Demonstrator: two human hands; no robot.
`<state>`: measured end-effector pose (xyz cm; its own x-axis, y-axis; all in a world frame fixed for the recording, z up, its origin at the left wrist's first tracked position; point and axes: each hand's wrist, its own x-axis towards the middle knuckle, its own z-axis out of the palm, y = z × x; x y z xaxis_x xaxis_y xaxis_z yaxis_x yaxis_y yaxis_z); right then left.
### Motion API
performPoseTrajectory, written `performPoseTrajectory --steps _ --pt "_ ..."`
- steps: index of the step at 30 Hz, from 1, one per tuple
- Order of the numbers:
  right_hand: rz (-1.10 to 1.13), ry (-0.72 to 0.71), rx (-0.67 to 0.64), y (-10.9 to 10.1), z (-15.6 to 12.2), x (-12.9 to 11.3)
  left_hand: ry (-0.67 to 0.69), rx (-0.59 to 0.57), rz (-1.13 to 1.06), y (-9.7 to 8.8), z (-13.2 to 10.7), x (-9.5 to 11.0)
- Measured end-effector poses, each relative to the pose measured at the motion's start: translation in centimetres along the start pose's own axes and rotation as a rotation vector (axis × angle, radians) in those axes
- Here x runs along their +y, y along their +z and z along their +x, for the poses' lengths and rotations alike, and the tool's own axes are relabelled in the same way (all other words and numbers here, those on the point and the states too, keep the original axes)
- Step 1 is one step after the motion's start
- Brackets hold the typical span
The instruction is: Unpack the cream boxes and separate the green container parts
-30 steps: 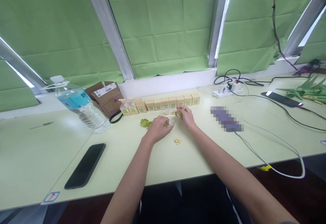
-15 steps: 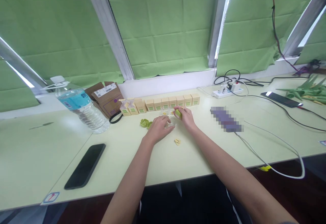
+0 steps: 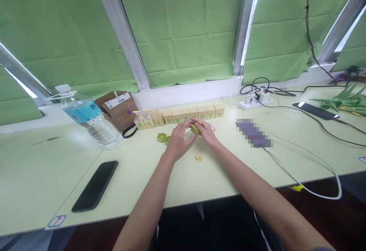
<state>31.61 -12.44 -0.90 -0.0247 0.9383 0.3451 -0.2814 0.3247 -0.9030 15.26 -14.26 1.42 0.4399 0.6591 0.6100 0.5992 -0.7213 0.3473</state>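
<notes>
My right hand (image 3: 206, 131) pinches a small green rounded piece (image 3: 195, 130) with a yellow ring at its top. Facing it, my left hand (image 3: 178, 138) has its fingers curled, with thumb and fingertips at the near side of the green piece. Something clear or whitish shows between the left thumb and fingers, too small to make out. Beside my left hand lie several green cup-like pieces (image 3: 162, 137). A small yellow loop-shaped piece (image 3: 199, 159) rests on the table in front of both hands. Behind them stands a row of small cream boxes (image 3: 185, 114), partly hidden.
A large water bottle (image 3: 91, 117) and an opened brown carton (image 3: 120, 111) stand left. A black phone (image 3: 95, 186) lies near the front edge. Right are a blurred purple object (image 3: 254, 133), a cable, a power strip (image 3: 256, 103), another phone (image 3: 316, 111) and green plastic pieces (image 3: 343, 100).
The green piece and my right hand have moved slightly left. My left hand has lifted its fingers up to meet it. Small pale items show beyond my right hand.
</notes>
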Motion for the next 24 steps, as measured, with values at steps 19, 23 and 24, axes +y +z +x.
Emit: performPoseTrajectory --steps 19,23,24 --pt "-0.072 -0.135 -0.096 0.3 -1.3 -1.7 0.080 -0.030 -0.065 0.9 -0.2 0.1" --pt "-0.042 -0.132 -0.075 0.4 -1.2 -2.0 0.030 -0.013 -0.122 1.0 0.0 -0.1" --pt "-0.047 -0.125 -0.070 0.4 -1.2 -2.0 0.001 0.004 -0.138 0.9 0.0 -0.1"
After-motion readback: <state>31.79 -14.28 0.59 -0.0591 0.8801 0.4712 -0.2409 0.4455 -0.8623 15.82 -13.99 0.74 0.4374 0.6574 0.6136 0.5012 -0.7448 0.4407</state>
